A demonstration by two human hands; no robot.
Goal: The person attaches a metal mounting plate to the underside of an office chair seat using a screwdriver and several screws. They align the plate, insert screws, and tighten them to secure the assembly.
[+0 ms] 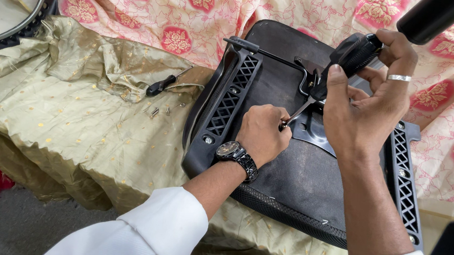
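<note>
**Two hands at the underside of a chair seat**

At the upper left of the frame, part of a round rimmed object [12, 21] rests on a crumpled gold cloth [64, 113]. Toward the centre of that cloth lie a small black-handled tool [160, 86] and a few loose screws [160, 111]. A pink floral cloth [204, 10] fills the upper frame. The black chair seat [299, 177] lies upside down at centre right, across both cloths, its latticed side rails showing. The left hand [262, 133], with a wristwatch [235, 153], is closed in a fist on the seat near the metal plate [314, 132], pinching the tip of a thin metal shaft [299, 112]. The right hand [368, 110], wearing a ring, is closed around a black lever handle [354, 54] above the plate.
</note>
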